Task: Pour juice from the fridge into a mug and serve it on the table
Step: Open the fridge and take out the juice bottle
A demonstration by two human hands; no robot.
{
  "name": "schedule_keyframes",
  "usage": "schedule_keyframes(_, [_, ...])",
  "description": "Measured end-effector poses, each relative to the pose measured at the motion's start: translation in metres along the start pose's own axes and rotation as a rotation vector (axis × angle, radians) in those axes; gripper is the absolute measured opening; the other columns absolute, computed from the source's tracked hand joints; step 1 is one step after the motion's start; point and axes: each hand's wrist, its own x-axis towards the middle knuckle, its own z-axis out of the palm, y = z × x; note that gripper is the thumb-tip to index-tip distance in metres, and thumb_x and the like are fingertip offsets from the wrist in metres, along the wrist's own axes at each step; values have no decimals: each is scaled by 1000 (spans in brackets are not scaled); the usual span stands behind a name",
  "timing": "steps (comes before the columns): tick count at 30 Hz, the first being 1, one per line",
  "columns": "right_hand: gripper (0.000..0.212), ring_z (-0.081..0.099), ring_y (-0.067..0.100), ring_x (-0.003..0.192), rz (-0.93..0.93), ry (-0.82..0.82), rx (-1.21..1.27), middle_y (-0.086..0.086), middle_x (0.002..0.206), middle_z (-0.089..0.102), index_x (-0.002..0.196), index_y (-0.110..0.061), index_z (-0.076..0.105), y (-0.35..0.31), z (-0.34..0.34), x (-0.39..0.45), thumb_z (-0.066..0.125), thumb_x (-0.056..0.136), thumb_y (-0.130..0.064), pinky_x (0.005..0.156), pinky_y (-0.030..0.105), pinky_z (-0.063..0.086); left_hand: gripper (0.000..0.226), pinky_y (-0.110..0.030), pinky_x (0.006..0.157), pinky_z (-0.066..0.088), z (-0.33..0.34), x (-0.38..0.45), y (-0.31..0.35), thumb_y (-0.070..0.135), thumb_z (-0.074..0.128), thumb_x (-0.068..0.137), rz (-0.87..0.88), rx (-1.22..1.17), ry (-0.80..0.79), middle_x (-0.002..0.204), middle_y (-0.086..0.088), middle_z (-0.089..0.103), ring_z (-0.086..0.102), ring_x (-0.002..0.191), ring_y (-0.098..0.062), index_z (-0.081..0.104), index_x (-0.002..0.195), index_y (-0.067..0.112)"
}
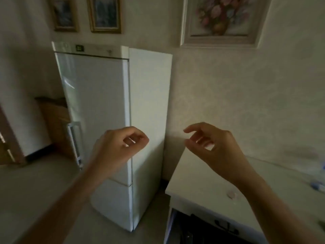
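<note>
While both hands hang empty, the fridge (98, 110) stands closed beyond.

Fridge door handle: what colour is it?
Silver-grey metal, on the white fridge door's left edge; the handle shows best in the head view.

Your two bare hands hang raised before the white fridge (98, 106), its doors closed and its handle (74, 141) on the left edge. Your left hand (119, 147), fingers loosely curled and holding nothing, is in front of the fridge's right edge. Your right hand (211, 143), equally empty, hovers right of the fridge over the near corner of a white table (197, 176). Three framed pictures hang on the wall above the fridge, a flower painting (221, 18) farthest right.
</note>
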Motion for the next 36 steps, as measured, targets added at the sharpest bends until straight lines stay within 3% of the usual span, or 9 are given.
schedule_keyframes(3, [27, 65, -1, 77, -21, -30, 74, -18, 79, 65, 102, -37, 59, -32, 48, 28, 54, 78, -48, 69, 16, 54, 38, -37, 74, 57, -42, -11, -45, 64, 53, 66, -38, 19, 55, 76, 15, 73, 68, 75, -2, 70, 83, 34])
schedule_keyframes(7, [23, 64, 0, 76, -50, -108, 128, -19, 78, 65, 101, -36, 60, -80, 121, 60, 59, 80, -43, 69, 19, 55, 36, -42, 76, 56, -102, -25, -119, 67, 52, 66, -129, 81, 49, 78, 18, 71, 68, 77, -5, 67, 88, 42])
schedule_keyframes(12, [23, 63, 0, 77, -106, -222, 142, -18, 83, 64, 103, -35, 59, -136, 207, 95, 57, 82, -44, 71, 16, 51, 42, -35, 73, 56, -176, -48, -190, 66, 48, 67, -197, 185, 89, 78, 18, 72, 66, 76, 2, 70, 89, 37])
schedule_keyframes(16, [23, 63, 1, 78, -141, -300, 168, -13, 87, 66, 107, -30, 61, -174, 266, 125, 60, 85, -37, 73, 18, 51, 32, -26, 67, 55, -223, -55, -242, 62, 55, 74, -229, 211, 105, 76, 23, 69, 64, 78, 5, 69, 90, 38])
schedule_keyframes(19, [22, 63, -1, 75, -174, -333, 159, -17, 82, 65, 103, -34, 60, -194, 312, 154, 58, 83, -43, 72, 21, 54, 14, -19, 66, 51, -243, -50, -275, 46, 66, 81, -260, 195, 117, 76, 21, 69, 64, 77, 5, 71, 88, 35])
schedule_keyframes(25, [20, 62, -1, 73, -199, -396, 123, -22, 78, 59, 100, -42, 54, -209, 408, 221, 54, 81, -48, 70, 22, 55, 16, -36, 76, 59, -260, -7, -359, 42, 63, 85, -312, 121, 37, 85, 13, 73, 67, 80, -1, 70, 94, 31])
schedule_keyframes(31, [24, 62, 2, 73, -137, -427, 120, -16, 79, 62, 104, -33, 59, -198, 497, 308, 56, 83, -44, 70, 26, 57, 21, -12, 67, 47, -289, 56, -453, 46, 58, 87, -287, 209, -25, 88, 17, 70, 63, 79, 5, 69, 99, 31])
schedule_keyframes(36, [23, 63, 3, 75, -72, -418, 108, -12, 83, 65, 103, -32, 60, -201, 556, 375, 57, 84, -43, 70, 25, 56, 27, -21, 73, 55, -320, 108, -526, 51, 56, 86, -268, 169, -49, 88, 17, 72, 65, 80, 5, 69, 99, 31])
